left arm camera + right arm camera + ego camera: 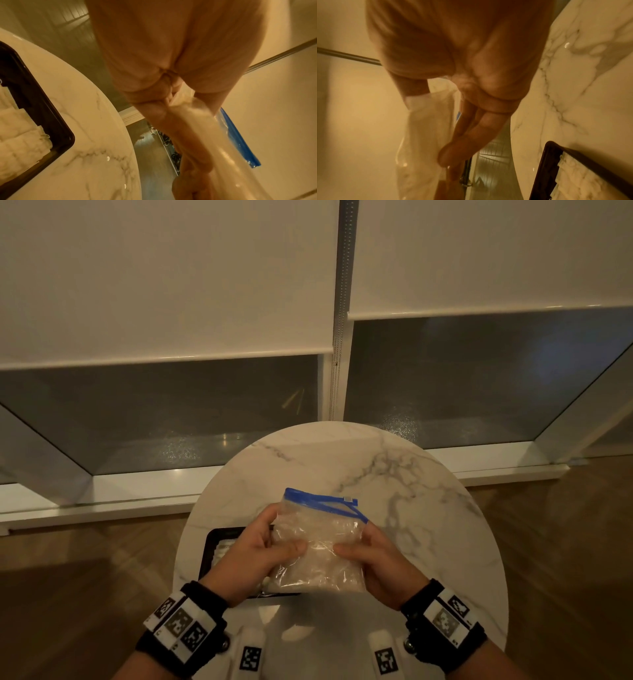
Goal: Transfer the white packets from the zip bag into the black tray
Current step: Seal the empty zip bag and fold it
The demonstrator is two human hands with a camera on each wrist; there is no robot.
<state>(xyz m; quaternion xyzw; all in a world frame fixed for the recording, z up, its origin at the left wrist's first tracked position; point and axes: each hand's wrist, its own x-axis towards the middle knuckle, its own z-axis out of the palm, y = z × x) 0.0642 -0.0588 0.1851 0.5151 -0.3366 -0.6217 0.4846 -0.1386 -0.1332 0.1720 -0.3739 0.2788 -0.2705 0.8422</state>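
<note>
Both hands hold the clear plastic zip bag with blue zipper strip (317,542) above the desk: left hand (251,556) grips its left edge, right hand (375,563) its right edge, thumbs pressed on the front. Bag contents unclear. Under the left hand, a black rectangular plastic tray (49,108) with white packets (18,136) in it sits on the round white marble desk (411,474). No readable writing; patterned marker tags on black wristbands (181,625).
</note>
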